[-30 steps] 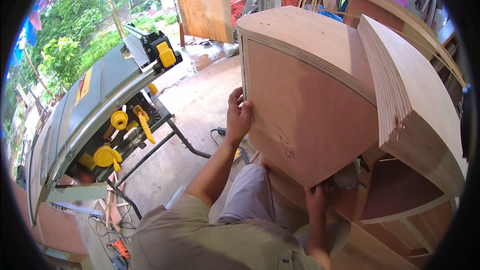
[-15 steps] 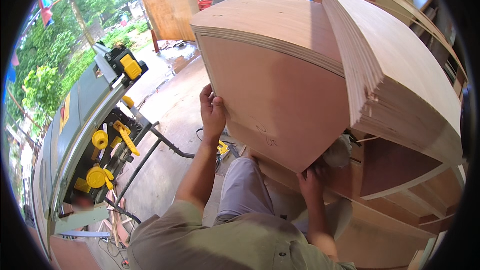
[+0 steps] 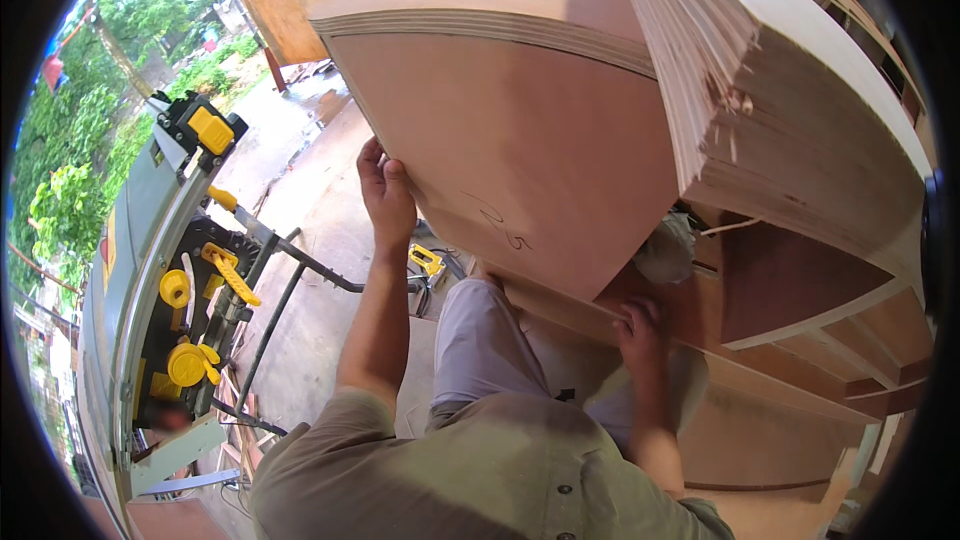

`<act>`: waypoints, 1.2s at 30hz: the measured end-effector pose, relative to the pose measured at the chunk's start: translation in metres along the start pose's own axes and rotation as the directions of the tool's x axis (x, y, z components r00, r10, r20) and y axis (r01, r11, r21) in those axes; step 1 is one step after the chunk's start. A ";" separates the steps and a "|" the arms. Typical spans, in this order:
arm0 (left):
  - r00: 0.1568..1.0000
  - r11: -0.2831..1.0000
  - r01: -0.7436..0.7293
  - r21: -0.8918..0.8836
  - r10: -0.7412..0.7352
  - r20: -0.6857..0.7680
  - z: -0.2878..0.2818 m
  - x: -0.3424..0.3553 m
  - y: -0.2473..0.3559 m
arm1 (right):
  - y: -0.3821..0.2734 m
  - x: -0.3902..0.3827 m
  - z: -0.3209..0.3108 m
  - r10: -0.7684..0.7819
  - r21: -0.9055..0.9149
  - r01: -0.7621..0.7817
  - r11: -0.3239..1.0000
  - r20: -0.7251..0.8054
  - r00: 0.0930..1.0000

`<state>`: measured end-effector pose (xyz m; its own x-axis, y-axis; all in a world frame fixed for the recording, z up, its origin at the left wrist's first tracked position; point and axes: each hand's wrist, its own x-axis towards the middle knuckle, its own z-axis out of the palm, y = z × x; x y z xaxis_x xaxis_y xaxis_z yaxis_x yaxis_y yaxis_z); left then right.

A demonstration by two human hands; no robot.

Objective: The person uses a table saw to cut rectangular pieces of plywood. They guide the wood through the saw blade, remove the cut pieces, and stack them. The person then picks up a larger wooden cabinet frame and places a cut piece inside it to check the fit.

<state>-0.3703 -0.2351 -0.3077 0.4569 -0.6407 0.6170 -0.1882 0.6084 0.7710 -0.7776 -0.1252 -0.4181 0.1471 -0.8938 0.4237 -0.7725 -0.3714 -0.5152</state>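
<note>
A reddish plywood panel with handwritten marks stands tilted before me, its upper edge along a curved, layered plywood edge. My left hand is closed on the panel's left edge, thumb on the face and fingers behind. Below the panel's lower right corner, my right hand is by a lower wooden board. Its fingers are half bent and a little apart, with nothing seen in them. A pale rounded object sits behind that corner, partly hidden; its kind is unclear.
A grey table saw with yellow knobs stands on a folding frame at left. A yellow-and-black tool lies on the floor past my knee. Thick stacked plywood juts out at upper right, above wooden compartments.
My right hand has come away from the panel's lower corner, slightly down and right. My left hand keeps its hold on the left edge. The view has shifted, bringing the panel higher in the picture.
</note>
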 end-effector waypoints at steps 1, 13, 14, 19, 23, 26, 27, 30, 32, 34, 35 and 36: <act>1.000 1.000 -0.003 0.006 0.003 -0.010 -0.002 0.001 -0.002 | 0.002 -0.003 -0.006 0.013 0.005 -0.013 1.000 0.007 1.000; 0.999 0.999 -0.036 0.019 0.035 0.004 -0.011 0.005 -0.012 | 0.001 -0.020 -0.037 -0.019 -0.036 0.014 0.999 -0.132 0.991; 0.999 0.999 -0.035 -0.016 0.035 0.005 -0.012 0.003 -0.013 | 0.000 -0.017 -0.037 -0.046 -0.053 0.039 0.998 -0.132 0.990; 1.000 0.999 0.022 0.022 -0.023 0.007 -0.013 0.004 -0.015 | 0.002 -0.003 -0.012 0.041 0.057 -0.038 0.998 -0.067 0.997; 1.000 0.993 0.009 0.116 -0.010 0.013 -0.021 0.007 -0.020 | -0.021 0.025 0.014 0.093 0.021 -0.093 0.995 -0.012 0.996; 0.999 0.994 0.017 0.105 -0.020 0.030 -0.016 0.006 -0.017 | -0.023 0.038 0.036 -0.001 -0.136 0.002 0.991 0.006 1.000; 0.998 0.993 0.050 0.112 -0.053 0.027 -0.014 0.005 -0.012 | -0.025 0.040 0.037 -0.021 -0.153 0.019 0.988 -0.016 1.000; 0.997 0.992 0.071 0.109 -0.071 -0.002 -0.006 0.001 -0.003 | -0.030 0.043 0.036 -0.053 -0.174 0.044 0.984 -0.046 0.998; 0.996 0.988 0.086 0.126 -0.088 0.006 -0.015 0.005 -0.007 | -0.029 0.041 0.035 -0.036 -0.143 0.033 0.989 -0.018 0.999; 0.996 0.987 0.090 0.133 -0.091 0.000 -0.015 0.003 -0.006 | -0.025 0.039 0.038 -0.028 -0.135 0.026 0.990 -0.014 1.000; 0.997 0.984 0.071 0.161 -0.068 -0.026 -0.013 0.003 -0.006 | -0.025 0.038 0.040 -0.024 -0.131 0.022 0.991 -0.012 1.000; 0.993 0.980 0.111 0.163 -0.105 -0.049 -0.008 0.000 0.000 | -0.024 0.035 0.042 -0.039 -0.151 0.032 0.988 -0.042 0.998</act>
<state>-0.3630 -0.2316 -0.3092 0.5158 -0.6775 0.5245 -0.2756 0.4484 0.8503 -0.7278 -0.1580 -0.4224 0.1512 -0.8673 0.4742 -0.8517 -0.3579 -0.3828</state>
